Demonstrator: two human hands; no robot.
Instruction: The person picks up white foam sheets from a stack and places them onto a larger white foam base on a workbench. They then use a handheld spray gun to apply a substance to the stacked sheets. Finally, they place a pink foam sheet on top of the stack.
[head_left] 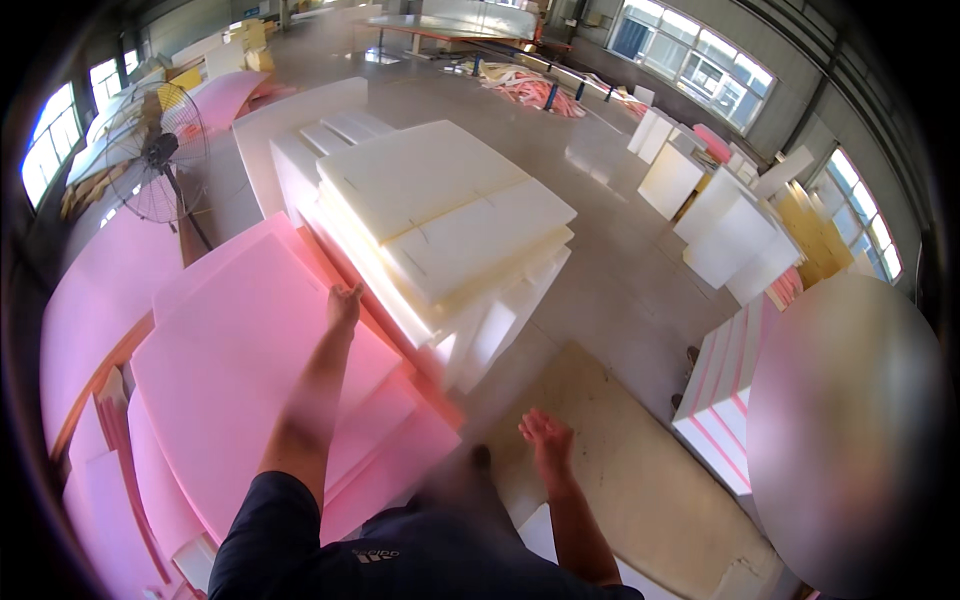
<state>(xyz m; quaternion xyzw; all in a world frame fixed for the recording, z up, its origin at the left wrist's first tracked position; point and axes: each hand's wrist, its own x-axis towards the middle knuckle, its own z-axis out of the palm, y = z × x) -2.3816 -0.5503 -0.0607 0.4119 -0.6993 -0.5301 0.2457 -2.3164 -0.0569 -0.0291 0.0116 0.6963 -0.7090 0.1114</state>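
Note:
My left arm reaches over a stack of pink foam sheets [225, 370]. At the right-hand edge of the top sheet, my left hand [344, 304] is closed, its fingers bent around that edge; the fingertips are partly hidden. My right hand [549, 438] hangs in the air to the right of the pink stack, its fingers curled in with nothing visible in them. Just beyond the pink sheets stands a tall pile of white and cream foam sheets [440, 200], with a few short marks and a seam on top.
A large brown board [640, 470] lies on the floor at right. A pedestal fan [160, 150] stands at left. White blocks with pink layers [722, 400] and a blurred pale round shape [850, 430] are at right. More foam stacks [735, 230] stand farther off, near pink scraps [525, 88].

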